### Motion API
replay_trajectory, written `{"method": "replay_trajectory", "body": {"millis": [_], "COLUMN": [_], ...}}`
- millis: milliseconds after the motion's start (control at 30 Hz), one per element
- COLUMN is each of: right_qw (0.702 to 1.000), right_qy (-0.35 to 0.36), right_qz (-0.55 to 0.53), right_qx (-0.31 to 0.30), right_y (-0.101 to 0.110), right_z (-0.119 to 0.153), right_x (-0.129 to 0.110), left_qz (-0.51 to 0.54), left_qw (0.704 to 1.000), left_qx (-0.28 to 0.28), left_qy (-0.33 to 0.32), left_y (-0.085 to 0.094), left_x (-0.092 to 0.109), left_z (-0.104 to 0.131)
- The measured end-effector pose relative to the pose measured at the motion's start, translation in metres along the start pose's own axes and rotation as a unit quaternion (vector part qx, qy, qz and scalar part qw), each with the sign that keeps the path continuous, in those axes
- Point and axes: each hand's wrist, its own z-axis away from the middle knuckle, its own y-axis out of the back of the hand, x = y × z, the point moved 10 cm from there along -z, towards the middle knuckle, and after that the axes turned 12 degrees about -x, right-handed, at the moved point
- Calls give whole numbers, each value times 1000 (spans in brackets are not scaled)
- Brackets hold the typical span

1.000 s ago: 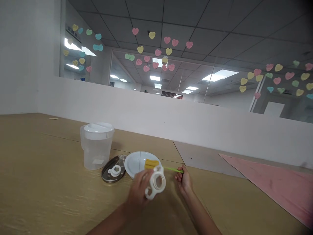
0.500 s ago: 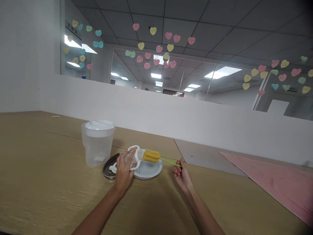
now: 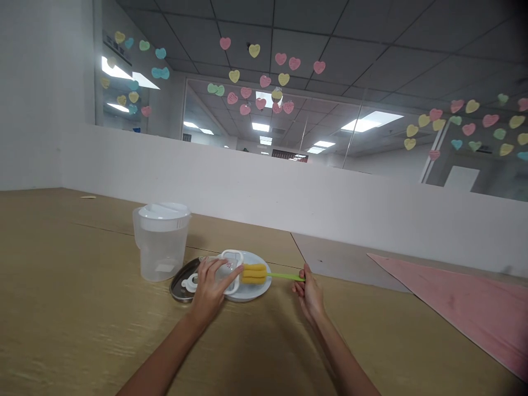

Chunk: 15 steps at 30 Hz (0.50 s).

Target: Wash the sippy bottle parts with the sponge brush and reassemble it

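Observation:
My left hand (image 3: pixel 212 283) is closed around a clear baby bottle (image 3: pixel 225 269) with white side handles, held on its side with its mouth to the right. My right hand (image 3: pixel 307 289) pinches the green handle of a bottle brush (image 3: pixel 284 276). The brush's yellow sponge head is at the bottle's mouth; whether its tip is inside I cannot tell. Below them is a white plate (image 3: pixel 260 286). A dark metal tray (image 3: pixel 179 286) sits to the left, partly under my left hand, with a white plastic bottle part (image 3: pixel 190 282) on it.
A lidded translucent pitcher (image 3: pixel 163 247) stands left of the tray. A pink cloth or mat (image 3: pixel 462 308) lies at the right of the brown table (image 3: pixel 82 297). Behind the table rises a white wall (image 3: pixel 247 190) with a window bearing heart-shaped notes.
My left hand has turned the bottle slightly, so its handles face differently. The brush is now more level, with its sponge head close against the bottle's mouth. The view has shifted slightly.

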Motion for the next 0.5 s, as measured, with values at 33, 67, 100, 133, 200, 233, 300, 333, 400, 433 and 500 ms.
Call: {"method": "replay_trajectory", "body": {"millis": [33, 67, 100, 133, 200, 233, 300, 333, 400, 433, 500], "right_qw": [1000, 1000, 1000, 1000, 1000, 1000, 999, 999, 998, 998, 996], "right_qy": [0, -1, -2, -3, 0, 3, 11, 12, 8, 3, -7], "right_qz": [3, 5, 5, 4, 3, 3, 6, 10, 21, 27, 38], "right_qx": [1, -3, -8, -15, -26, -29, -34, -39, -52, -60, -77], "right_y": [0, -1, -2, -3, -6, -7, -10, -12, -16, -19, -23], "right_z": [0, 1, 1, 1, 1, 1, 2, 3, 4, 4, 5], "right_x": [0, 0, 0, 0, -1, -2, -3, -2, 0, 2, 7], "left_qz": [-4, -8, -12, -14, -17, -18, -19, -20, -23, -26, -36], "left_qw": [1000, 1000, 999, 998, 997, 997, 996, 997, 997, 997, 997], "left_qx": [12, 25, 38, 49, 65, 68, 60, 55, 47, 47, 54], "left_qy": [-9, -17, -24, -30, -40, -44, -56, -59, -56, -49, -33], "left_y": [3, 5, 8, 10, 12, 13, 11, 10, 9, 9, 11], "left_x": [2, 5, 7, 9, 12, 14, 17, 19, 19, 17, 15], "left_z": [0, 0, 0, 0, 0, 0, 0, 0, 0, 0, 0]}}
